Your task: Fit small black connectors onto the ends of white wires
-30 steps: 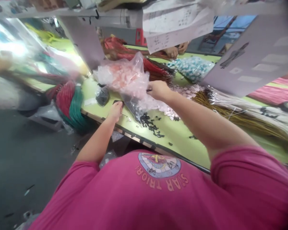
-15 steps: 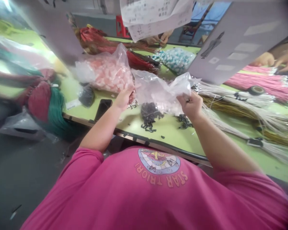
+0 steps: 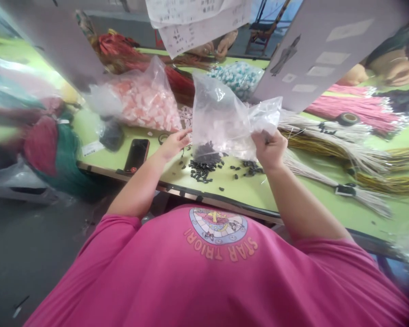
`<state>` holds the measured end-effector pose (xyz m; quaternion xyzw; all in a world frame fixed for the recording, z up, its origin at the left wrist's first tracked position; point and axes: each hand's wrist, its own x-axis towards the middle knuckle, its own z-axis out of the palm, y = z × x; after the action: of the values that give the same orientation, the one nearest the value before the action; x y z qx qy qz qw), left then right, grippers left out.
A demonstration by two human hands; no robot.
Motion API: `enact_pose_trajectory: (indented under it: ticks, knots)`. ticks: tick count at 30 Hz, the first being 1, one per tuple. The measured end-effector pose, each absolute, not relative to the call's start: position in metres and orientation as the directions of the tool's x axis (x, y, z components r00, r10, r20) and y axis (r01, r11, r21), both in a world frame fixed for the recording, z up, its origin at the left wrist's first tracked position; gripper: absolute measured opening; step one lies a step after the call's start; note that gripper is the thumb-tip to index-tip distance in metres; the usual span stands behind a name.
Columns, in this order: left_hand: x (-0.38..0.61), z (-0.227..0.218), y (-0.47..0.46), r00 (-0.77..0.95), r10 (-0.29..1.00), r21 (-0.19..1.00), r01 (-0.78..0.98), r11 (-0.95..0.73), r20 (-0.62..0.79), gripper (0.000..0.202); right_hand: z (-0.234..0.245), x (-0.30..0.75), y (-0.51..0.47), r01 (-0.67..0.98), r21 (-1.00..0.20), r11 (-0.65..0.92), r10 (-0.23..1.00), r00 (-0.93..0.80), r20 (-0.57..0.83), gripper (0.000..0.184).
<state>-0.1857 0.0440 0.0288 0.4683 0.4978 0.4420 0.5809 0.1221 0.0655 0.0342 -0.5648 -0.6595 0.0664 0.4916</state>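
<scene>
A clear plastic bag [image 3: 221, 113] hangs over the green table, pinched at its right side by my right hand [image 3: 271, 149], whose fingers are closed on the plastic. My left hand [image 3: 176, 143] is just left of the bag, fingers stretched out and partly apart, with nothing visible in them. Whether its fingertips touch the bag edge is hard to tell. Under and in front of the bag lies a pile of small black pieces [image 3: 201, 170], partly seen through the plastic. A smaller cluster of black pieces [image 3: 252, 168] sits below my right hand.
A bag of pink and white pieces [image 3: 150, 102] stands behind my left hand, near a phone [image 3: 137, 155]. Bundles of white cables [image 3: 313, 170] and a tape roll [image 3: 348, 119] lie right. Another person's hands [image 3: 400, 70] are at far right; more [image 3: 221, 45] show behind hanging papers [image 3: 197, 22].
My left hand has let go of the bag's left side and its fingers have opened. The bag now stands taller on that side. My right hand still grips it. The view has shifted slightly.
</scene>
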Motion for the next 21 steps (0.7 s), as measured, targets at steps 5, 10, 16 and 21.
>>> enact_pose_trajectory:
  ticks: [5, 10, 16, 21]
  knots:
    - [-0.173, 0.054, 0.04, 0.231, 0.972, 0.95, -0.291, 0.108, -0.04, 0.031, 0.067, 0.091, 0.06, 0.678, -0.536, 0.502, 0.77, -0.068, 0.635, 0.032]
    - [-0.142, 0.072, 0.038, 0.158, 0.985, 0.893, -0.431, 0.131, -0.068, 0.015, 0.083, 0.042, 0.059, 0.618, -0.524, 0.586, 0.797, -0.323, 0.51, 0.032]
    - [-0.139, 0.076, 0.024, 0.028, 0.972, 0.748, -0.634, 0.198, -0.234, 0.022, 0.083, -0.006, 0.045, 0.577, -0.402, 0.711, 0.699, -0.517, 0.494, 0.065]
    - [-0.157, 0.065, -0.006, -0.005, 0.989, 0.697, -0.71, 0.103, -0.151, 0.017, 0.08, -0.03, 0.029, 0.505, -0.47, 0.724, 0.686, -0.595, 0.418, 0.024]
